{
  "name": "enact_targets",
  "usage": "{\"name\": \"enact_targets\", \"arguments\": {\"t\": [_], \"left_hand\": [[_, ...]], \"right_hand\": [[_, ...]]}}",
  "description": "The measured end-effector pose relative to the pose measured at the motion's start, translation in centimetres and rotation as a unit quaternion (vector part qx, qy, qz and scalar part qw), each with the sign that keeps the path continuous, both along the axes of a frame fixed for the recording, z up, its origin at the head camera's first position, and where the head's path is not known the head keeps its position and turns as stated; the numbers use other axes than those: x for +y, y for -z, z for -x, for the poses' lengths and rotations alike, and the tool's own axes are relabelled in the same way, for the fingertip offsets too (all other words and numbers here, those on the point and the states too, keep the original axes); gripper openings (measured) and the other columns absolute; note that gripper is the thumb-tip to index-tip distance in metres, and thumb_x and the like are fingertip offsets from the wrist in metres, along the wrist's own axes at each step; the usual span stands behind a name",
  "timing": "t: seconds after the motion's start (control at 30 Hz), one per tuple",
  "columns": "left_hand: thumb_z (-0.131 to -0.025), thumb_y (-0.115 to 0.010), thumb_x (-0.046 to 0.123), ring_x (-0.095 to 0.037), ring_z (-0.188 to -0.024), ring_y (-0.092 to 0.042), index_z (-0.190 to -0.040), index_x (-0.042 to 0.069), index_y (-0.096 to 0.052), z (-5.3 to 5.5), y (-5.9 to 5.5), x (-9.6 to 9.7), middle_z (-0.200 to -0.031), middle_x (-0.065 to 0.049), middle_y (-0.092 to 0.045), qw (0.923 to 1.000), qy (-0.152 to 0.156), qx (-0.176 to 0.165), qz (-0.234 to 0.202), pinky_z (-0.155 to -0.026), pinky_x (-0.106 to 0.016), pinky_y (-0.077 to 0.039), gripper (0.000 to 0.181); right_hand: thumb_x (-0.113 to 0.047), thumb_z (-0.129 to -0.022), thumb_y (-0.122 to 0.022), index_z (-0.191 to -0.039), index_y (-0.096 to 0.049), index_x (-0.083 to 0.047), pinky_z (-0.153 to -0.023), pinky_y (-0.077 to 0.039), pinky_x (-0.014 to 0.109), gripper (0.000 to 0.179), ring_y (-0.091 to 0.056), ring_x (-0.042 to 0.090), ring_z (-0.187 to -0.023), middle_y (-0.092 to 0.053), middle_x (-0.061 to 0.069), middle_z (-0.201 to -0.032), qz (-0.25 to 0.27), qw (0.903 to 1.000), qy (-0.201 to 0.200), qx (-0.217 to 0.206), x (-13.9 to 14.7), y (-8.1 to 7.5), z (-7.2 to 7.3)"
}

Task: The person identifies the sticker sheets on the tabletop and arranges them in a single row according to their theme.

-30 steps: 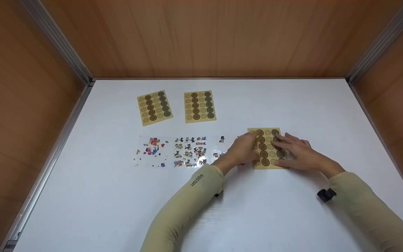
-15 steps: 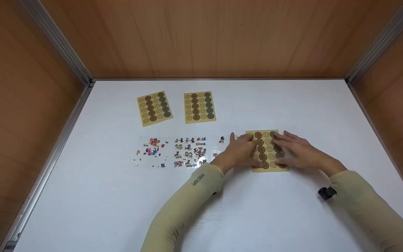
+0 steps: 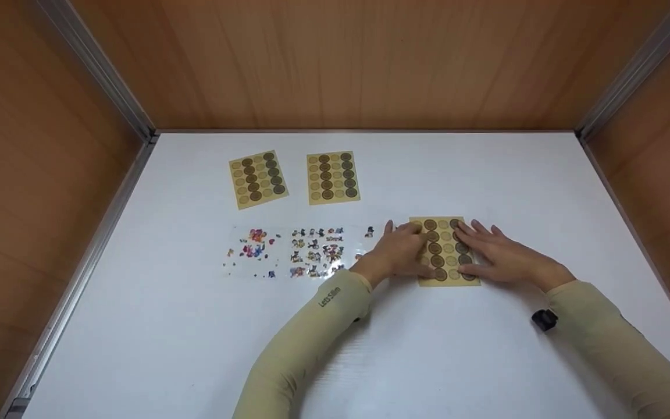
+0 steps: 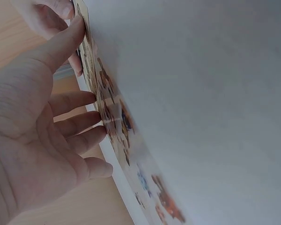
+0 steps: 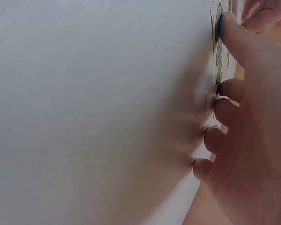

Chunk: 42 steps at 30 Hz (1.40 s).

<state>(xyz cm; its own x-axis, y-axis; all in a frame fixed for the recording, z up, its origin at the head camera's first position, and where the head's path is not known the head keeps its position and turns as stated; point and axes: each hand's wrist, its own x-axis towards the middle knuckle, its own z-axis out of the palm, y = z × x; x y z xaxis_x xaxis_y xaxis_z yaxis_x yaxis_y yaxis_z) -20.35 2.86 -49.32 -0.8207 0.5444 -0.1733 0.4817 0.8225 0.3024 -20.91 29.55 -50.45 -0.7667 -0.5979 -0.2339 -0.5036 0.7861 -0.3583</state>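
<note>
A tan sticker sheet (image 3: 446, 249) printed with rows of round light and dark stickers lies flat on the white table, between the two hands. On its left edge rest the thumb and fingertips of my left hand (image 3: 398, 251); the fingers are spread and relaxed. My right hand (image 3: 501, 256) touches the right edge with thumb and fingertips, fingers fairly straight. In the left wrist view, the left thumb (image 4: 68, 44) presses on the sheet's edge and the other fingertips come down over clear stickers beside it. In the right wrist view, the right thumb (image 5: 239, 35) lies over a dark round sticker.
Two more tan sticker sheets lie farther back, one tilted (image 3: 258, 179) and one nearly straight (image 3: 333, 177). A row of clear sheets with colourful small stickers (image 3: 313, 251) runs left of the hands, partly under the left hand. Wooden panels (image 3: 364, 64) enclose the table's back and sides.
The tan sheet between the hands has slid slightly toward the person and a little left. The left hand's fingers have spread apart. In the last half second the hands are almost still.
</note>
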Motion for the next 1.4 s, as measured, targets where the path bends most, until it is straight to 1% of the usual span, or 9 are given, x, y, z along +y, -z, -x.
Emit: {"name": "enact_targets", "arguments": {"t": [0.13,0.4,0.5,0.8,0.97,1.07,1.2,1.3,1.4], "left_hand": [[-0.080,-0.073,0.070,-0.024,-0.144,-0.039,-0.152,0.015,-0.049,0.0,-0.1,0.0,-0.153,-0.007,-0.045,1.0000,0.000,0.002,-0.002,-0.122,-0.057,-0.018,0.094],[-0.080,-0.073,0.069,-0.025,-0.142,-0.041,-0.148,0.015,-0.054,0.0,0.0,-0.1,-0.147,-0.004,-0.049,0.9999,0.005,0.010,-0.009,-0.121,-0.057,-0.022,0.088],[-0.079,-0.074,0.069,-0.025,-0.141,-0.041,-0.146,0.014,-0.055,-0.1,0.0,-0.1,-0.148,-0.005,-0.049,0.9998,0.003,0.009,-0.015,-0.121,-0.056,-0.021,0.089],[-0.079,-0.075,0.068,-0.023,-0.143,-0.039,-0.149,0.015,-0.052,-0.2,0.0,-0.2,-0.151,-0.006,-0.047,0.9998,-0.002,0.006,-0.021,-0.122,-0.053,-0.020,0.090],[-0.079,-0.076,0.066,-0.025,-0.148,-0.032,-0.154,0.012,-0.043,0.0,0.0,-0.4,-0.158,-0.009,-0.039,0.9996,-0.011,0.010,-0.022,-0.123,-0.051,-0.018,0.097],[-0.081,-0.076,0.063,-0.027,-0.150,-0.027,-0.154,0.012,-0.043,0.2,-0.5,-0.7,-0.161,-0.012,-0.034,0.9996,-0.014,0.008,-0.024,-0.124,-0.051,-0.017,0.095],[-0.083,-0.076,0.059,-0.029,-0.152,-0.023,-0.153,0.011,-0.045,0.7,-1.9,-1.6,-0.164,-0.013,-0.029,0.9997,-0.015,0.005,-0.019,-0.124,-0.051,-0.014,0.090],[-0.084,-0.076,0.057,-0.030,-0.153,-0.020,-0.155,0.009,-0.041,1.4,-3.1,-3.1,-0.165,-0.013,-0.025,0.9997,-0.020,0.009,-0.011,-0.124,-0.051,-0.014,0.092],[-0.085,-0.075,0.057,-0.032,-0.152,-0.021,-0.156,0.008,-0.038,2.2,-4.3,-5.2,-0.165,-0.014,-0.024,0.9994,-0.026,0.023,-0.001,-0.124,-0.051,-0.015,0.093]], "right_hand": [[-0.064,-0.096,-0.054,-0.162,-0.025,-0.013,-0.123,-0.007,0.058,0.088,-0.008,0.036,-0.154,-0.015,0.008,-0.168,0.000,1.0000,0.001,-0.002,0.0,0.0,0.1],[-0.062,-0.097,-0.057,-0.161,-0.026,-0.010,-0.122,-0.008,0.061,0.088,-0.009,0.038,-0.153,-0.017,0.011,-0.168,0.009,0.9999,-0.008,0.001,0.1,0.0,0.1],[-0.061,-0.097,-0.056,-0.161,-0.026,-0.009,-0.122,-0.009,0.061,0.088,-0.010,0.038,-0.153,-0.017,0.011,-0.168,0.006,0.9999,-0.009,0.006,0.0,0.0,0.0],[-0.059,-0.099,-0.055,-0.160,-0.028,-0.009,-0.122,-0.009,0.061,0.084,-0.012,0.038,-0.153,-0.020,0.012,-0.167,0.015,0.9998,-0.003,0.012,-0.2,-0.1,-0.2],[-0.058,-0.101,-0.049,-0.161,-0.027,-0.008,-0.122,-0.009,0.062,0.081,-0.013,0.039,-0.153,-0.020,0.013,-0.167,0.020,0.9996,0.009,0.020,-0.2,-0.7,-0.1],[-0.060,-0.102,-0.046,-0.162,-0.024,-0.011,-0.123,-0.006,0.058,0.081,-0.008,0.036,-0.154,-0.016,0.009,-0.168,0.018,0.9996,0.019,0.010,-0.3,-1.3,0.1],[-0.060,-0.103,-0.045,-0.162,-0.023,-0.013,-0.124,-0.003,0.057,0.079,-0.003,0.034,-0.154,-0.011,0.006,-0.169,0.015,0.9997,0.019,0.002,-0.7,-2.4,0.7],[-0.056,-0.104,-0.046,-0.162,-0.025,-0.011,-0.123,-0.004,0.058,0.076,-0.004,0.036,-0.154,-0.011,0.008,-0.169,0.021,0.9997,0.011,0.006,-1.4,-3.3,1.4],[-0.054,-0.105,-0.046,-0.162,-0.025,-0.012,-0.123,-0.005,0.058,0.074,-0.004,0.036,-0.154,-0.011,0.008,-0.169,0.029,0.9995,0.010,0.007,-2.1,-4.3,2.1]]}}
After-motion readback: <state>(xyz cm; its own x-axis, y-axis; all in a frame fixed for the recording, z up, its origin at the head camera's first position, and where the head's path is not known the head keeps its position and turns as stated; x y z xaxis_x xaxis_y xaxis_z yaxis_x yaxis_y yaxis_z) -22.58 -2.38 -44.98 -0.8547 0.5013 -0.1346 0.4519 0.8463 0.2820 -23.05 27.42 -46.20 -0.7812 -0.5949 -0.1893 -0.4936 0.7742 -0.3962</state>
